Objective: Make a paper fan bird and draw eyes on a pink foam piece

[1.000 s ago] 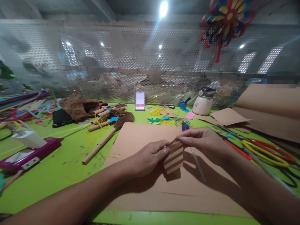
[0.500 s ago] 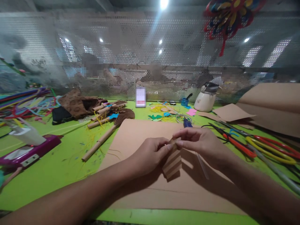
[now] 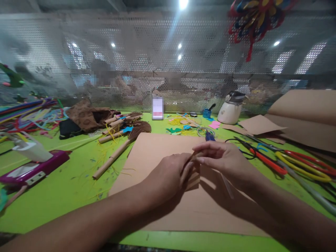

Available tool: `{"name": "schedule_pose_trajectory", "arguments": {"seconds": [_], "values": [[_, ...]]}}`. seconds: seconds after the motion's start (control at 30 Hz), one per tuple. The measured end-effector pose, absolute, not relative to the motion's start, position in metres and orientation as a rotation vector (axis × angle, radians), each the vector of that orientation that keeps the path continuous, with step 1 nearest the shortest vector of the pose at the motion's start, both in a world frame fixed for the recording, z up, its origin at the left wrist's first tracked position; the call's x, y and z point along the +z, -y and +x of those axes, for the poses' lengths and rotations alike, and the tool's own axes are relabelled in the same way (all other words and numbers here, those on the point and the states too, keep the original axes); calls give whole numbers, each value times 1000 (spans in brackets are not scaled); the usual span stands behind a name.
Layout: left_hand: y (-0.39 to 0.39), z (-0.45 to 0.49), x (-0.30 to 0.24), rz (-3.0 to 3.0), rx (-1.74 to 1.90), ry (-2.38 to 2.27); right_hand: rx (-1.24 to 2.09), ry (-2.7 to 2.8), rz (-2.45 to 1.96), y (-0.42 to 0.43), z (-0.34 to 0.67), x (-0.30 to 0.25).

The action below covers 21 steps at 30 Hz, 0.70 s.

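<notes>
A small piece of pleated brown paper (image 3: 194,180) is held between my two hands, over a large flat sheet of brown paper (image 3: 154,150). My left hand (image 3: 172,173) wraps round its left side, with the back of the hand turned up, hiding most of the folds. Thumb and fingers of my right hand (image 3: 223,157) pinch its upper end. Just beyond my right hand lies a glue gun (image 3: 210,135) with a blue body, and a clear glue stick (image 3: 227,187) shows below that hand.
Scissors with red and yellow handles (image 3: 304,168) and a red-handled tool (image 3: 270,162) lie at the right. Left are a rolled paper stick with a pleated fan end (image 3: 112,159) and a purple power strip (image 3: 36,168). A phone (image 3: 158,107) and a white jug (image 3: 229,112) stand behind.
My left hand has rolled over and closed further round the pleated paper, so less of it shows. My right hand keeps its pinch at the top, nearly in place.
</notes>
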<state>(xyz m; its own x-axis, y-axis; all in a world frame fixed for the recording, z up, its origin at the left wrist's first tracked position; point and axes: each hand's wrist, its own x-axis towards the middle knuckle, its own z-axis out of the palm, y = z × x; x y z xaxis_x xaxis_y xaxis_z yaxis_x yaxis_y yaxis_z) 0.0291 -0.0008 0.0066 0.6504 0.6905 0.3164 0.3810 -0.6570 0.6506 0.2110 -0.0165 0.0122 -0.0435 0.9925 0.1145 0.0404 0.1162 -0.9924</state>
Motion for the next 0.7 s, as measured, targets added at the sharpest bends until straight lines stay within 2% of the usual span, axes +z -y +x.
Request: {"name": "schedule_pose_trajectory", "arguments": {"seconds": [0.23, 0.47, 0.7], "values": [[6, 30, 5, 2272, 886, -751, 1061, 1323, -1100, 15, 211, 13], [-4, 27, 1, 2213, 698, -850, 875, 1355, -1153, 12, 219, 17], [-9, 30, 0, 2041, 684, -779, 1145, 1364, -1120, 13, 214, 17]]}}
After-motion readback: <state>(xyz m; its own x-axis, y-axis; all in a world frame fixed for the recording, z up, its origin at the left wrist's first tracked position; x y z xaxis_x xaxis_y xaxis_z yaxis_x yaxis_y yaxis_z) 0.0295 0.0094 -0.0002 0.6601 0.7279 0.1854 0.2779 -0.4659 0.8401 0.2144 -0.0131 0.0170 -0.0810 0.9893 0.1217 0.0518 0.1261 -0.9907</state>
